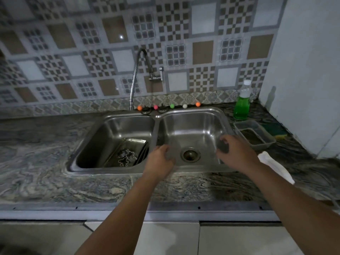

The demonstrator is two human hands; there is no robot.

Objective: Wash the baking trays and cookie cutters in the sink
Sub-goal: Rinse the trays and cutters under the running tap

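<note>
green soap bottle (241, 105) (white cap), checkered wall tiles (103, 61).

Single head view, wide-angle, looking forward and down from standing height; worktop (46, 172) edge close below, double sink (156, 118) centred, tiled wall (73, 43) filling top, straight lines bowed near edges

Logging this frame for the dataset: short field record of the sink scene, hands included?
left basin: baking trays and cookie cutters inside
right basin: bare steel, drain open
left hand: over divider, fingers curled, grip unclear
right hand: over right basin, fingers curled, contents blurred
faucet: no water visible
counter right: green soap bottle, plastic container, white cloth
</note>
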